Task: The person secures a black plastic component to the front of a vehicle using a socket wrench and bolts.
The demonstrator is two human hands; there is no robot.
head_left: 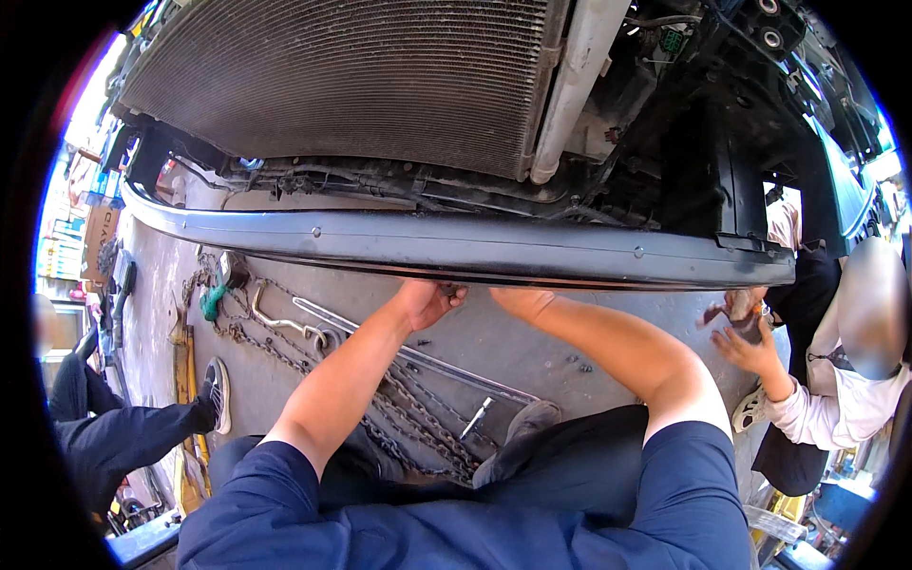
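Note:
A long black bumper beam runs across the front of a vehicle, below a finned radiator. My left hand is at the beam's lower edge near its middle, fingers curled inward; what they hold, if anything, is hidden. Close by on the right, my right hand reaches under the same edge, and the beam covers its fingers. Two bolt heads or plugs show on the beam's face.
Rusty chains, a long metal bar, a hook and a small socket tool lie on the grey floor. A co-worker's hand is near the beam's right end. Another person's shoe stands at left.

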